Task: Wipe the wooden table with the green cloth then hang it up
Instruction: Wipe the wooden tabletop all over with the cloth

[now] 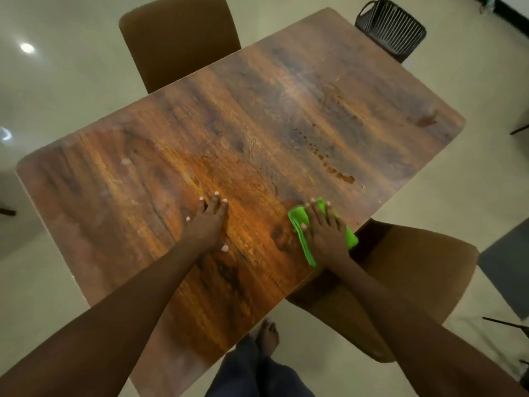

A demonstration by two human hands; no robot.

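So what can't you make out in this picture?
Head view only:
- Most of the green cloth, under the right hand.
- The black basket's lower part, behind the wooden table's far edge.
- The near chair's seat, partly under the table.
- Any hanging place: outside the frame.

both arms stretched out forward, left hand [208, 222] flat with fingers spread, right hand [325, 228] palm down, fingers straight too
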